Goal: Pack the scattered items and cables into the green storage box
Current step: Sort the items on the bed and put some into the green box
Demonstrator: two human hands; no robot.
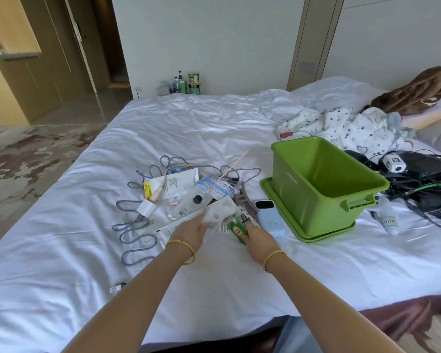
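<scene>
The green storage box (323, 182) stands empty on its green lid (278, 207) on the white bed, right of centre. A pile of items lies left of it: grey braided cables (135, 233), a white charger plug (147, 208), paper packets (175, 183), a white tube (186, 206) and a pale blue power bank (269, 219). My left hand (194, 229) grips a white crumpled packet (220, 210) with thin sticks poking up from it. My right hand (256, 236) holds a small green packet (237, 229) at the pile's near edge.
Black devices and tangled black and green cables (423, 179) lie right of the box, with a white tube (388, 221) in front. A spotted blanket (341, 128) and a pillow sit at the back right. A small white USB plug (116, 289) lies near the left front.
</scene>
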